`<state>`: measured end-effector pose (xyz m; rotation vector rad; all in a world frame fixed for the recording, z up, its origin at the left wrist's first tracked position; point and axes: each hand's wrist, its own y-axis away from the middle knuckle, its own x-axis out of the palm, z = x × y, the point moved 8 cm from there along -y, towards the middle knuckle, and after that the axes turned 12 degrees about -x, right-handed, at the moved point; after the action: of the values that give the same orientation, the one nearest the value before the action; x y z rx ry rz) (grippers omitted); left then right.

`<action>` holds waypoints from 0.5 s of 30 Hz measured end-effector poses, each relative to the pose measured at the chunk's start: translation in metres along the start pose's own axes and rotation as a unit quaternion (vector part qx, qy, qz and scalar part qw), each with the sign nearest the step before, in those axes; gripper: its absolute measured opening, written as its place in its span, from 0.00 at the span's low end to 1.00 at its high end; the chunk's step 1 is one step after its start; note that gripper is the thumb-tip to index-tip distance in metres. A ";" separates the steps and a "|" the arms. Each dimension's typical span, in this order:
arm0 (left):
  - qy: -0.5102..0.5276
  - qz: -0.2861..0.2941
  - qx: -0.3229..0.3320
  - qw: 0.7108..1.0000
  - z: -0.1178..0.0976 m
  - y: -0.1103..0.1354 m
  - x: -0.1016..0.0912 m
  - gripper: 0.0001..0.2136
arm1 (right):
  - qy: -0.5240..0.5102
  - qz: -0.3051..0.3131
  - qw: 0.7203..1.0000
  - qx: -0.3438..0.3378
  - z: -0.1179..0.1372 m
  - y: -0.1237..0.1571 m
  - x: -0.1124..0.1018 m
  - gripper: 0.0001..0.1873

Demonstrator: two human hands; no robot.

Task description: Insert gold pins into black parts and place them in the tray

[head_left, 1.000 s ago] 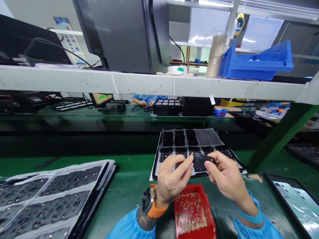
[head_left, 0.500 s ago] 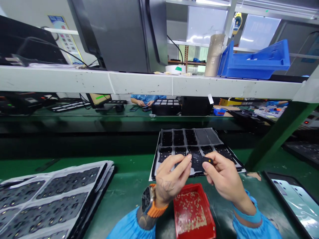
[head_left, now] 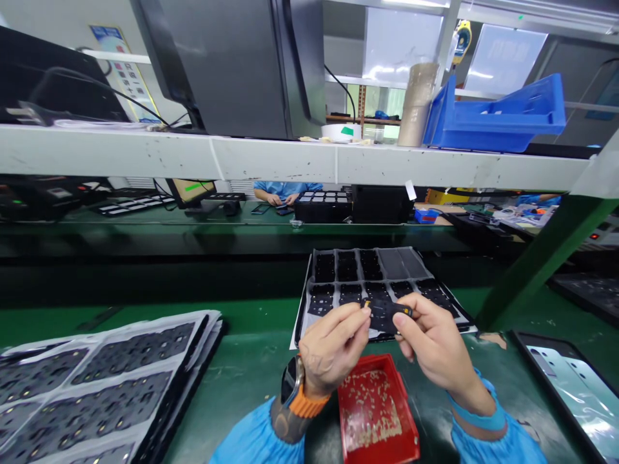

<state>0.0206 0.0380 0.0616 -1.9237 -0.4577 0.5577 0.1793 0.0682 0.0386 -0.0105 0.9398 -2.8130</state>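
My right hand (head_left: 432,335) grips a flat black plastic part (head_left: 384,316) by its right end, between thumb and fingers. It is a thin plate with small yellow marks at its ends. At the plate's left end are the pinched fingertips of my left hand (head_left: 333,345); whatever they hold is too small to make out. Below the hands lies a red bin (head_left: 380,412) with many tiny pale pieces inside. Just behind them is a sectioned tray (head_left: 345,267) of similar black parts, with some sections at the upper right showing no part.
Stacked trays of dark parts (head_left: 111,380) lie at the left. On the right, a black tray holds light-blue panels (head_left: 575,393), near a green post (head_left: 532,264). A white shelf (head_left: 271,160) crosses above, bearing a monitor and a blue bin (head_left: 498,119). Another person's hands (head_left: 280,198) are across the bench.
My left fingers have shifted slightly and curled more, uncovering a yellow spot at the black part's left end. My right hand keeps its hold on the part.
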 end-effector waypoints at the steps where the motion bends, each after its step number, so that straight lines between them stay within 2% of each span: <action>1: 0.005 -0.001 -0.004 1.000 0.000 0.000 0.000 0.05 | 0.003 0.000 1.000 0.001 0.000 0.000 0.000 0.13; 6: 0.012 0.012 -0.018 1.000 0.001 -0.002 0.002 0.08 | 0.021 0.004 1.000 0.003 0.002 -0.002 0.000 0.15; 15: 0.013 0.012 -0.021 1.000 0.002 -0.005 0.002 0.06 | 0.042 0.020 0.999 0.003 0.001 -0.002 0.000 0.12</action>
<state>0.0214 0.0423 0.0649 -1.9777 -0.4332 0.5424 0.1790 0.0693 0.0404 0.1271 0.9391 -2.7986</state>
